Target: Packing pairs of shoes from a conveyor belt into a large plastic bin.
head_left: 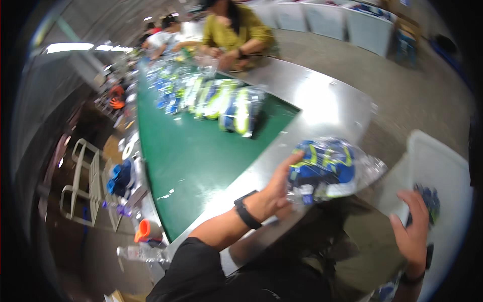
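Observation:
My left hand [278,189] holds a clear plastic bag of blue and yellow-green shoes [322,168], with the fingers and thumb at its left side. The bag is above the metal edge of the table, and its loose plastic end sticks out to the right. My right hand [413,226] has its fingers apart and holds nothing that I can see. It hovers by a white bin [420,151], where a dark blue and green item [429,201] lies inside. Several similar bagged shoes [241,113] lie in a row on the green table surface [186,161].
Across the table, a person in a yellow-green top [234,30] handles bagged items, with others blurred farther back. White bins [370,27] line the far floor. Left of the table are a plastic bottle [141,253], an orange cup [147,230] and a pale metal rack [75,176].

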Action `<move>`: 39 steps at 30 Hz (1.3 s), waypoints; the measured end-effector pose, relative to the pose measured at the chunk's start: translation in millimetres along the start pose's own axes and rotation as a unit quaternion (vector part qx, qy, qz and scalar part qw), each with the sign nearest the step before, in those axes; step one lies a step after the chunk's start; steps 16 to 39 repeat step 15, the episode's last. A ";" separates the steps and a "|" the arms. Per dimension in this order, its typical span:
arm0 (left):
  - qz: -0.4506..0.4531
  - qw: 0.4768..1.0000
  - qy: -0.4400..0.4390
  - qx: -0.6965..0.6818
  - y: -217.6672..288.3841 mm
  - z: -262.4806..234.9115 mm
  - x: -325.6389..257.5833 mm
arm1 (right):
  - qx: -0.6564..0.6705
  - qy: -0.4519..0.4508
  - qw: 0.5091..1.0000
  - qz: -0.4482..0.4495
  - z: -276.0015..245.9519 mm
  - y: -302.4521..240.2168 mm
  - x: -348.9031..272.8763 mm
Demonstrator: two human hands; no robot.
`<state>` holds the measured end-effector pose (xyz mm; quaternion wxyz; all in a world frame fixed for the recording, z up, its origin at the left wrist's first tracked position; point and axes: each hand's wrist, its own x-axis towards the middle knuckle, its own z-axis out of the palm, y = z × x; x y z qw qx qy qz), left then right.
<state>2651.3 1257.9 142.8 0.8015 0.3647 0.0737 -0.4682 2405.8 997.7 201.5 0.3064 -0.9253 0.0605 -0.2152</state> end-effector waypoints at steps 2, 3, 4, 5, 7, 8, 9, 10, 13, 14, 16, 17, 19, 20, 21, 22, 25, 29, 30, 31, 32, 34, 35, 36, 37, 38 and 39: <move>-0.010 0.999 -0.035 0.006 -4.3 12.1 0.6 | 0.014 0.007 1.000 -0.009 0.7 -3.9 15.2; -0.016 0.999 -0.022 -0.018 -5.2 8.1 -1.5 | 0.027 0.004 0.999 -0.030 8.8 -3.5 25.2; -0.026 0.999 -0.026 -0.036 -9.7 14.0 4.4 | 0.009 0.018 0.999 -0.036 2.7 -9.1 28.5; -0.033 0.998 -0.039 -0.020 -14.8 19.8 11.1 | -0.002 0.031 0.998 -0.046 -1.8 -11.1 30.6; -0.056 0.996 -0.075 -0.012 -26.2 34.6 20.0 | 0.005 0.040 0.998 -0.049 -7.7 -12.3 31.1; -0.066 0.994 -0.085 -0.003 -31.9 39.7 24.0 | 0.001 0.048 0.998 -0.036 -7.3 -12.8 32.0; -0.086 0.992 -0.094 0.001 -41.2 48.5 30.8 | -0.031 0.042 0.997 -0.048 -9.0 -13.4 31.2; -0.087 0.990 -0.107 0.006 -46.7 57.9 31.1 | -0.054 0.035 0.996 -0.065 -7.0 -15.0 31.1; -0.092 0.988 -0.124 0.028 -70.4 88.3 29.5 | -0.098 -0.031 0.993 -0.050 5.1 -19.3 31.2; -0.066 0.987 -0.120 0.082 -79.8 98.4 28.4 | -0.118 -0.048 0.991 -0.049 10.8 -19.0 29.3; -0.035 0.984 -0.114 0.135 -87.2 106.6 26.5 | -0.134 -0.066 0.987 -0.051 19.4 -16.7 29.7; -0.035 0.984 -0.114 0.135 -87.2 106.6 26.5 | -0.134 -0.066 0.987 -0.051 19.4 -16.7 29.7; -0.035 0.984 -0.114 0.135 -87.2 106.6 26.5 | -0.134 -0.066 0.987 -0.051 19.4 -16.7 29.7; -0.035 0.984 -0.114 0.135 -87.2 106.6 26.5 | -0.134 -0.066 0.987 -0.051 19.4 -16.7 29.7; -0.035 0.984 -0.114 0.135 -87.2 106.6 26.5 | -0.134 -0.066 0.987 -0.051 19.4 -16.7 29.7; -0.035 0.984 -0.114 0.135 -87.2 106.6 26.5 | -0.134 -0.066 0.987 -0.051 19.4 -16.7 29.7; -0.035 0.984 -0.114 0.135 -87.2 106.6 26.5 | -0.134 -0.066 0.987 -0.051 19.4 -16.7 29.7; -0.035 0.984 -0.114 0.135 -87.2 106.6 26.5 | -0.134 -0.066 0.987 -0.051 19.4 -16.7 29.7; -0.035 0.984 -0.114 0.135 -87.2 106.6 26.5 | -0.134 -0.066 0.987 -0.051 19.4 -16.7 29.7; -0.035 0.984 -0.114 0.135 -87.2 106.6 26.5 | -0.134 -0.066 0.987 -0.051 19.4 -16.7 29.7; -0.035 0.984 -0.114 0.135 -87.2 106.6 26.5 | -0.134 -0.066 0.987 -0.051 19.4 -16.7 29.7; -0.035 0.984 -0.114 0.135 -87.2 106.6 26.5 | -0.134 -0.066 0.987 -0.051 19.4 -16.7 29.7; -0.035 0.984 -0.114 0.135 -87.2 106.6 26.5 | -0.134 -0.066 0.987 -0.051 19.4 -16.7 29.7; -0.035 0.984 -0.114 0.135 -87.2 106.6 26.5 | -0.134 -0.066 0.987 -0.051 19.4 -16.7 29.7; -0.035 0.984 -0.114 0.135 -87.2 106.6 26.5 | -0.134 -0.066 0.987 -0.051 19.4 -16.7 29.7; -0.035 0.984 -0.114 0.135 -87.2 106.6 26.5 | -0.134 -0.066 0.987 -0.051 19.4 -16.7 29.7; -0.035 0.984 -0.114 0.135 -87.2 106.6 26.5 | -0.134 -0.066 0.987 -0.051 19.4 -16.7 29.7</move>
